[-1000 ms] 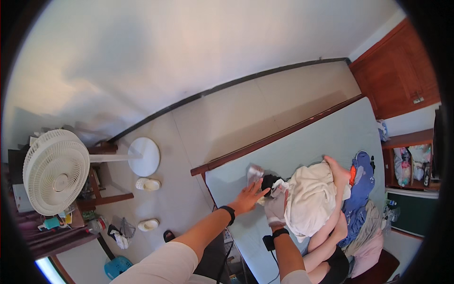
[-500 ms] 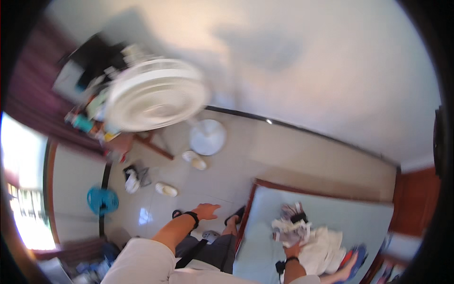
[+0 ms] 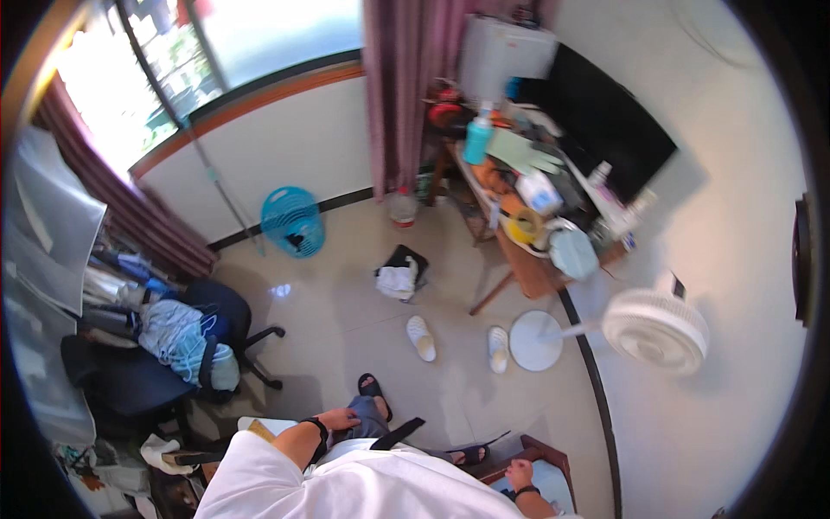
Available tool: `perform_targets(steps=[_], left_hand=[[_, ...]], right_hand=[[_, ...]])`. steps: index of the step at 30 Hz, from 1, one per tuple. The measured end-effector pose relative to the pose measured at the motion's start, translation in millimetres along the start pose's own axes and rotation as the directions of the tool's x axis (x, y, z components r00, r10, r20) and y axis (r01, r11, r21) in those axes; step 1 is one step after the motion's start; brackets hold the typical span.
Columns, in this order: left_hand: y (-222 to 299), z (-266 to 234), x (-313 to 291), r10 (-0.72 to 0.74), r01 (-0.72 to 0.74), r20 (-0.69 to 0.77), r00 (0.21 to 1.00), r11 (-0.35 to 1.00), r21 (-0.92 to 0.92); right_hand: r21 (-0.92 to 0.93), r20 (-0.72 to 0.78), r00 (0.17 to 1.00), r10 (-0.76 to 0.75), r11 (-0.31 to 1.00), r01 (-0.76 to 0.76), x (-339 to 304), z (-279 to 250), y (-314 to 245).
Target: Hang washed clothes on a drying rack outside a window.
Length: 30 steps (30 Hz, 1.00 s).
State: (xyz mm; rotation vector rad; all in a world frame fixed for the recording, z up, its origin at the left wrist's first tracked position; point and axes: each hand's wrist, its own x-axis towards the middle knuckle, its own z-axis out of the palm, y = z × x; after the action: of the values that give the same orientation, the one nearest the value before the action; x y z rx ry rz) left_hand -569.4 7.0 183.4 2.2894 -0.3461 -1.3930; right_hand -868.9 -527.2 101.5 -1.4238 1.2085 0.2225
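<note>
My left hand (image 3: 340, 419) hangs beside my grey trouser leg (image 3: 370, 417), fingers loosely stretched, with nothing seen in it. Over a corner of the bed (image 3: 553, 483), which has a brown frame and a pale blue surface, my right hand (image 3: 519, 474) is curled into a fist. No item shows in that fist; its palm side is hidden. A black strap (image 3: 398, 434) lies across the front of my white shirt (image 3: 363, 484). Dark bands circle both wrists.
A white standing fan (image 3: 654, 333) is at the right wall. Beyond it, a cluttered wooden table (image 3: 529, 275) holds a black screen (image 3: 596, 121). White shoes (image 3: 421, 338), a dark-and-white bundle (image 3: 400, 275) and a blue basket (image 3: 294, 222) stand on the floor. At left, an office chair (image 3: 130, 376) bears clothes.
My view has swung left toward the window and chair. The right hand has left the white clothes on the bed, which are now out of view. My left hand has dropped to my leg.
</note>
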Motion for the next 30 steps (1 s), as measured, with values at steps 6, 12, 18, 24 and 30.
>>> perform_targets(steps=[6, 12, 18, 24, 30], left_hand=[[-68, -104, -75, -0.217, 0.096, -0.244, 0.945, 0.898, -0.428], [-158, -155, -88, -0.482, 0.059, -0.445, 0.755, 0.725, -0.686], [-205, -190, -86, -0.566, 0.2, -0.341, 0.751, 0.687, -0.699], [-218, -270, -75, -0.642, 0.065, -0.351, 0.682, 0.531, -0.845], [-259, -381, -10, -0.587, -0.15, -0.397, 0.706, 0.424, -0.893]], right_hand=[[-0.535, 0.334, 0.94, -0.064, 0.808, 0.245, 46, 226, -225], [-0.459, 0.512, 0.816, -0.268, 0.717, 0.524, 96, 416, -390], [-0.563, 0.741, 0.587, -0.325, 0.174, 0.808, 129, 581, -505], [-0.529, 0.834, 0.525, -0.171, 0.021, 0.848, 103, 785, -618], [-0.409, 0.912, 0.406, -0.055, -0.09, 0.908, 89, 957, -679]])
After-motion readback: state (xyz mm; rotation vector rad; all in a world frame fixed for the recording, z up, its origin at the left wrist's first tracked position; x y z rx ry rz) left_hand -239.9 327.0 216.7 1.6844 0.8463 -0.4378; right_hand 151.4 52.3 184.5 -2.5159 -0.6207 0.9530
